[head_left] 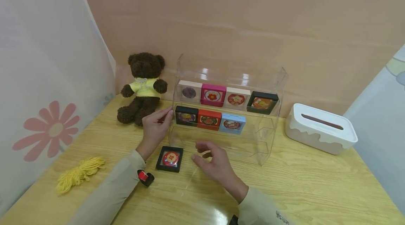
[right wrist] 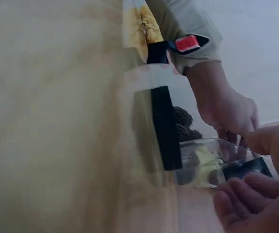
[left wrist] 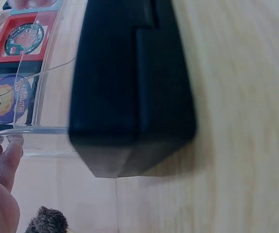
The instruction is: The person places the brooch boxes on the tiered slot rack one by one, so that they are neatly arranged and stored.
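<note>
A clear acrylic display rack holds two rows of small square framed badges. My left hand is at the rack's left side, its fingertips touching the clear panel beside a black-framed badge. In that row also sit a red-framed badge and a blue-framed badge. My right hand hovers in front of the rack with loosely bent fingers, holding nothing. Between the hands, a black frame with a red badge is on the table; its dark edge looms large in the left wrist view.
Several framed badges, including a pink-framed one, fill the upper row. A brown teddy bear in a yellow top sits left of the rack. Yellow yarn lies at the front left, and a white tissue box stands right.
</note>
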